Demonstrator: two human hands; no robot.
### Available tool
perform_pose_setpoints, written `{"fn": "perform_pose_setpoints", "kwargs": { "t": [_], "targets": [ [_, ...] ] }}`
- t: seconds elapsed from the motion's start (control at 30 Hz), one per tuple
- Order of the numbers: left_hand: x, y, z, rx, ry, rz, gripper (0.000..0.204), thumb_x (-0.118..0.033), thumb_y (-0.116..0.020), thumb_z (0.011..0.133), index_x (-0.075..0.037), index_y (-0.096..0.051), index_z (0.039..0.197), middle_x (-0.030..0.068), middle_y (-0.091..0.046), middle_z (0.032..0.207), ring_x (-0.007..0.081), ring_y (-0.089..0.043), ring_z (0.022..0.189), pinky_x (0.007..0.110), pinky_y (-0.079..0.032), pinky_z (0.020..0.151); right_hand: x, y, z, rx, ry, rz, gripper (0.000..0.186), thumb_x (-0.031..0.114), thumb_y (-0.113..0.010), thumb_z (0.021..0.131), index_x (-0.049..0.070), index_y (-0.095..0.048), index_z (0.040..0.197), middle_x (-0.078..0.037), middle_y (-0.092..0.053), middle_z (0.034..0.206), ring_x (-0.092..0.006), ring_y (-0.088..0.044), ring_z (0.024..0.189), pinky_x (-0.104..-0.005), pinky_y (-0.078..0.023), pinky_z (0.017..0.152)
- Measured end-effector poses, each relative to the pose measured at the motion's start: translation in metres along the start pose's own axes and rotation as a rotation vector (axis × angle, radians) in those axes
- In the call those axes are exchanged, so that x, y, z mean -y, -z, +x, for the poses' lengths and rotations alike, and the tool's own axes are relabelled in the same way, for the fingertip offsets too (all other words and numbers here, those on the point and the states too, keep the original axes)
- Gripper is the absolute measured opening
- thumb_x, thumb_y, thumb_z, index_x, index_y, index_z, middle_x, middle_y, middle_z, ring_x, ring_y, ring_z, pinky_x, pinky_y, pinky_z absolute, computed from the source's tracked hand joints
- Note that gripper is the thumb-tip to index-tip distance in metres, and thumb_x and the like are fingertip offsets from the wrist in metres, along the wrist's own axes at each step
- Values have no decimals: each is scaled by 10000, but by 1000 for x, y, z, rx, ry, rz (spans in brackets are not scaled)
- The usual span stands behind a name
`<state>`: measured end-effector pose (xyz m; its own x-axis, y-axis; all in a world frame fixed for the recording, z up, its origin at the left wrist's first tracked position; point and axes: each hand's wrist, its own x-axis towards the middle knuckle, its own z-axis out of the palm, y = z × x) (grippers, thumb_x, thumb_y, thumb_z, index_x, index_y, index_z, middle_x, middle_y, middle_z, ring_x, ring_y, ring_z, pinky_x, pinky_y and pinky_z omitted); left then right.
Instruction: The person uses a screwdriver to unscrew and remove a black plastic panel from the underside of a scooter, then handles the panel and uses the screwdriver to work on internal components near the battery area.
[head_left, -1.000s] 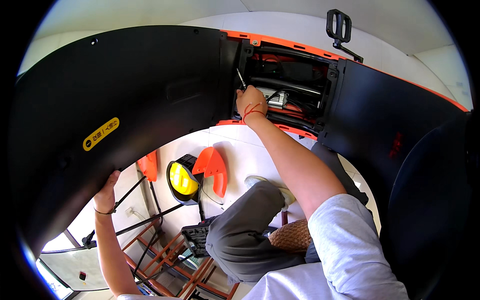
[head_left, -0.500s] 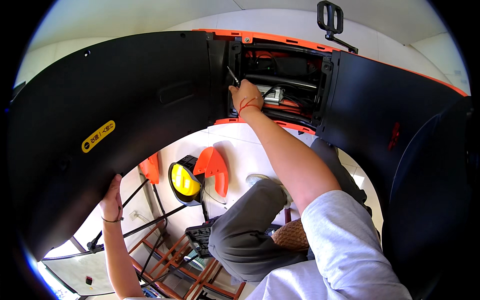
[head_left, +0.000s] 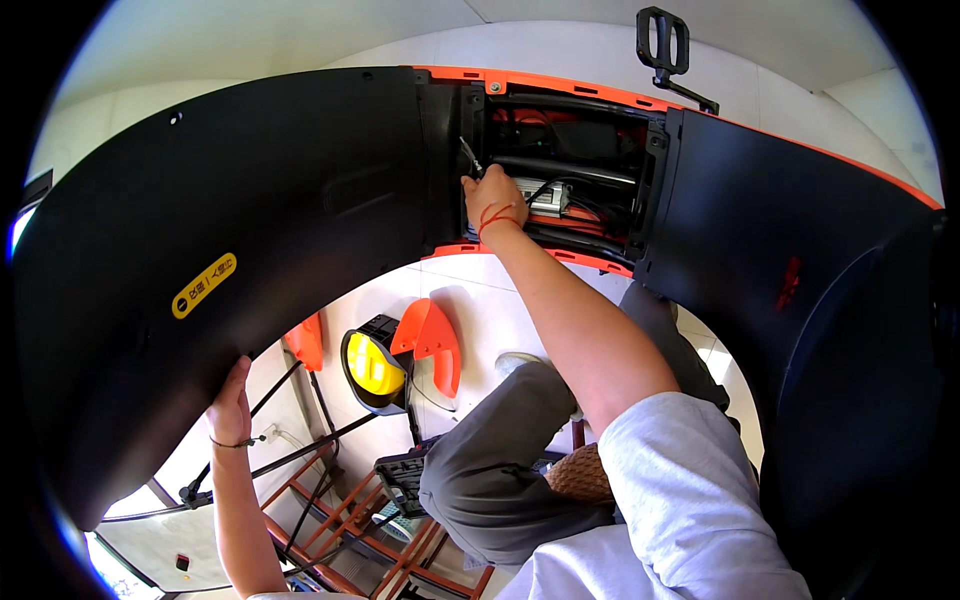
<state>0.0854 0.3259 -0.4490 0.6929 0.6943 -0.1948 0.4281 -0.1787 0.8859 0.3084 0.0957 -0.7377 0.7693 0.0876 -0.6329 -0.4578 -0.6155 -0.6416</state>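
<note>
My right hand (head_left: 495, 195) is closed round a thin screwdriver (head_left: 470, 156), its metal shaft pointing up and to the left. It is at the left side of an open bay in an orange-edged black body. In the bay are a silver metal box (head_left: 546, 197), black cables (head_left: 590, 210) and dark tubes (head_left: 565, 172). My left hand (head_left: 232, 403) grips the lower edge of a large curved black panel (head_left: 300, 190) with a yellow label; some of its fingers are hidden by the panel. The screwdriver's handle is mostly covered by my right hand.
A black pedal (head_left: 663, 42) sticks up beyond the body. Another black panel (head_left: 735, 190) continues on the right. Below lie a black-and-yellow part (head_left: 374, 365), an orange curved piece (head_left: 430, 340) and a reddish-brown rack (head_left: 340, 500). My bent knee (head_left: 500, 430) is beneath.
The black panel and my left hand have shifted slightly right and down in view. My right hand stays at the bay's left side, the screwdriver shaft tilted slightly differently.
</note>
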Motion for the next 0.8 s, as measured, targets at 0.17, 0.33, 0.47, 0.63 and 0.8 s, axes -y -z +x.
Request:
{"fn": "perform_pose_setpoints", "kwargs": {
  "t": [0.17,0.33,0.47,0.63,0.8],
  "targets": [
    [9,20,7,105,-75,42,434,134,-598,794,-3,-535,1201,93,-578,1167,182,-569,1077,298,-448,974,0,5,5,76,18,-2,374,376,-629,862,39,-618,1024,-182,-654,1055,-349,-628,1006,-423,-518,825],
    [14,17,2,73,-28,-32,390,79,-615,820,-9,-543,1193,76,-585,1158,157,-572,1066,286,-445,970,3,14,8,105,1,-17,382,387,-649,842,42,-667,1004,-188,-663,1038,-354,-632,997,-422,-515,825],
    [13,-9,-6,-2,-32,-105,362,41,-616,848,-13,-541,1198,65,-584,1165,148,-561,1076,287,-431,991,-4,14,14,109,44,-43,459,439,-680,797,27,-670,1000,-216,-656,1031,-367,-624,990,-422,-502,828],
    [12,-10,-7,-38,-21,-90,337,-20,-609,885,-14,-534,1213,59,-569,1207,150,-530,1129,307,-399,1033,-14,-1,16,9,86,-19,467,482,-681,788,36,-655,925,-177,-674,954,-344,-638,939,-424,-496,787],
    [24,7,-8,75,-78,-113,314,23,-540,899,-25,-540,1210,84,-566,1243,188,-505,1196,370,-347,1092,-15,-6,20,20,93,34,491,489,-699,769,25,-659,924,-179,-676,966,-336,-644,934,-405,-495,802]
  ]
}}
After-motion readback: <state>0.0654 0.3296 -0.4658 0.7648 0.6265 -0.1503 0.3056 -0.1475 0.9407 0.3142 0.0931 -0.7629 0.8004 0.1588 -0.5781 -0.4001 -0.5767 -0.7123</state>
